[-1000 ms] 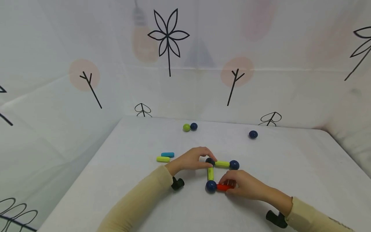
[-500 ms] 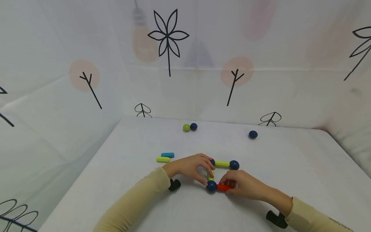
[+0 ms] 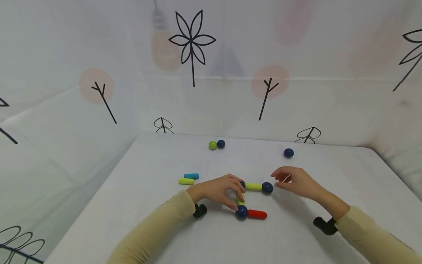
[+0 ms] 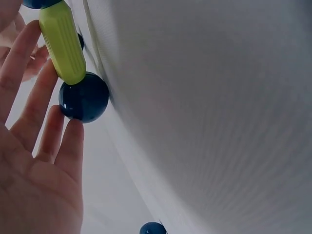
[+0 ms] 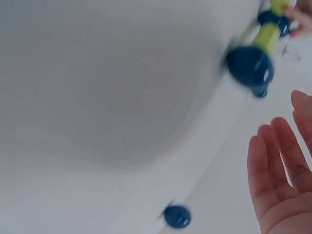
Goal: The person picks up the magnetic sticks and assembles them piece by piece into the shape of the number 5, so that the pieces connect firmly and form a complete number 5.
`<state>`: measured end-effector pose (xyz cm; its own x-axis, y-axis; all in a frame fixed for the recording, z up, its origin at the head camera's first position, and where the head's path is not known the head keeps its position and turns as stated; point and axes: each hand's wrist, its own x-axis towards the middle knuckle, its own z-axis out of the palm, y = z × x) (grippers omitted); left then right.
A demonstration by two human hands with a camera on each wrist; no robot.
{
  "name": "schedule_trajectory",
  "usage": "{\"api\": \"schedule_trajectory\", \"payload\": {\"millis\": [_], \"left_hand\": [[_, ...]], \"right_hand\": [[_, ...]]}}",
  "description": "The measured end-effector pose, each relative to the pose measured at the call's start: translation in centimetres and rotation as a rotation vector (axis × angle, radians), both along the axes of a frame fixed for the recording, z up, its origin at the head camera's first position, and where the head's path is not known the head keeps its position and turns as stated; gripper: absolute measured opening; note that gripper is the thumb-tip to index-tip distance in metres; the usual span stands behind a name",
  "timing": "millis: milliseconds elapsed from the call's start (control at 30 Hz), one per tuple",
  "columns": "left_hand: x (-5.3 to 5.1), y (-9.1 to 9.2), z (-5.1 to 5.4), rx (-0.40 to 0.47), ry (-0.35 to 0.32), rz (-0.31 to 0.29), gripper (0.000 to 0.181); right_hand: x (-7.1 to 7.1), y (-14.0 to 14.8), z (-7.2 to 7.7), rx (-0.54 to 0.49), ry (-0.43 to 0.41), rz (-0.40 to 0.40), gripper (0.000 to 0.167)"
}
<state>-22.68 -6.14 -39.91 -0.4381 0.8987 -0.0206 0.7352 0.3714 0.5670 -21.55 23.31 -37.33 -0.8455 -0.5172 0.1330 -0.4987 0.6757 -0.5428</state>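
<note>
A toy frame of ribbed rods and dark blue balls lies on the white table. My left hand rests over its left side, thumb at the near ball. In the left wrist view, its nearly straight fingers touch the upright yellow-green rod and the far corner ball. A red rod points right from the near ball, untouched. Another yellow-green rod runs from the far corner to an end ball. Just right of that ball my right hand hovers, fingers loosely bent, holding nothing.
A green ball and a blue ball sit together at the back. One more blue ball lies at back right. A blue rod and a loose yellow-green rod lie left. Patterned cloth rises behind.
My right hand has let go of the red rod and moved up and right beside the end ball. Earlier, my left hand slid from the far corner ball down toward the near ball.
</note>
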Motion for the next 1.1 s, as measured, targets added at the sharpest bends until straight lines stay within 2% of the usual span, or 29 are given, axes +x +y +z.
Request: {"api": "schedule_trajectory", "payload": {"millis": [167,400,767,1100], "left_hand": [[0.0,0.1,-0.3,-0.02,-0.01,0.042,0.026],[-0.2,0.3,-0.5,-0.037,-0.003,0.051,0.026],[-0.2,0.5,-0.6,-0.038,-0.019,0.058,0.026],[-0.1,0.5,-0.5,-0.054,-0.024,0.066,0.027]], "right_hand": [[-2.7,2.0,-0.2,0.004,0.008,-0.117,0.023],[-5.6,3.7,-0.3,0.002,0.016,-0.221,0.026],[-8.7,4.8,-1.1,0.002,0.001,-0.325,0.035],[-10.2,5.4,-2.0,0.048,-0.056,-0.334,0.041]]}}
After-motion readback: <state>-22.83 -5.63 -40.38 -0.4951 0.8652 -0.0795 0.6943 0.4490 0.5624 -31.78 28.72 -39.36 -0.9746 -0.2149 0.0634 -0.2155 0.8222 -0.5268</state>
